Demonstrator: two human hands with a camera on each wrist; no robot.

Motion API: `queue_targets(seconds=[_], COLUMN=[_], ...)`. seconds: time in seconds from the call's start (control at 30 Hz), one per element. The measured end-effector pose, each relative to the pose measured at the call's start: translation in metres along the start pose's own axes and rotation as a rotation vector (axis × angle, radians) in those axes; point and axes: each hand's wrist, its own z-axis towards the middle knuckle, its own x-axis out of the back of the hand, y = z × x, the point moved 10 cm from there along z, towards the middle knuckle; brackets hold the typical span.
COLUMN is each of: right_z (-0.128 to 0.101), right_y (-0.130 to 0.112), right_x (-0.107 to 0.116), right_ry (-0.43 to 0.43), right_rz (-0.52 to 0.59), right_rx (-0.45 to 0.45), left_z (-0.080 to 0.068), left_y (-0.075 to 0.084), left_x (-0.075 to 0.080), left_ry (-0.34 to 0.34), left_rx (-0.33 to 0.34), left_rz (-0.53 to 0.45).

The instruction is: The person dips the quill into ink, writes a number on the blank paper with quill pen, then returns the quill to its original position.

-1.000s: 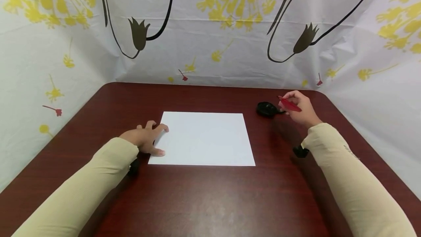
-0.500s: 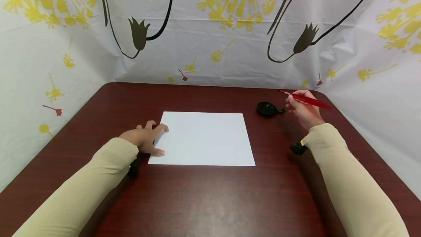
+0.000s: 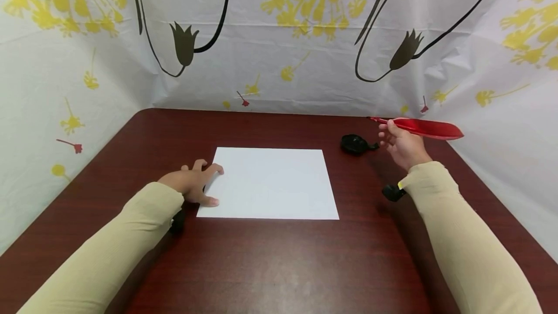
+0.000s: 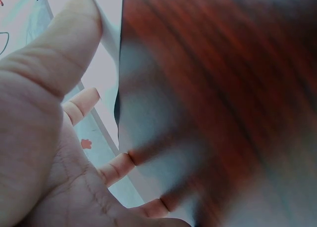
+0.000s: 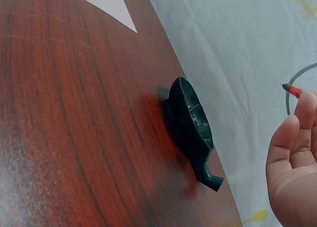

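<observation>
A white sheet of paper [image 3: 270, 184] lies flat in the middle of the dark red table [image 3: 270, 260]. My left hand [image 3: 193, 184] rests on the paper's left edge with its fingers spread. My right hand [image 3: 401, 145] hovers at the back right and pinches a red feather quill [image 3: 425, 128], held roughly level with its tip [image 5: 292, 90] pointing left. A small black inkwell [image 3: 355, 144] stands on the table just left of that hand; in the right wrist view the inkwell [image 5: 190, 130] lies below the quill tip.
A white cloth printed with yellow flowers and black stems [image 3: 279, 38] walls in the table at the back and both sides. Beige sleeves [image 3: 462, 236] cover both forearms. The table's rounded back corners meet the cloth.
My right hand has lifted and moved slightly right and away from the inkwell, swinging the red quill from a tilted pose to nearly level. The left hand and paper have stayed put.
</observation>
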Motion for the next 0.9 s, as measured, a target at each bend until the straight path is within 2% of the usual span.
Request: queue_targets(seconds=[0.2,0.4,0.57,0.9], right_z=[-0.0002,0.0002,-0.0002,0.0025], right_y=[0.0067,0.0096,0.0080,0.0092], right_x=[-0.0001,0.0038,0.0004,-0.0055], right_ry=[-0.035,-0.007,-0.037,-0.141], right_rz=[0.094,0.107,0.098,-0.077], right_rx=[-0.064,-0.084,-0.087,-0.102], left_z=[-0.0005,-0.0004,-0.0001,-0.0008], left_y=[0.0007,0.0001,-0.0006,0.0018], left_x=[-0.0001,-0.0002,-0.0005,-0.0001], left_ry=[-0.001,0.000,0.000,0.000], left_rx=[-0.007,-0.007,-0.003,-0.018], left_rz=[-0.004,0.002,0.002,0.003])
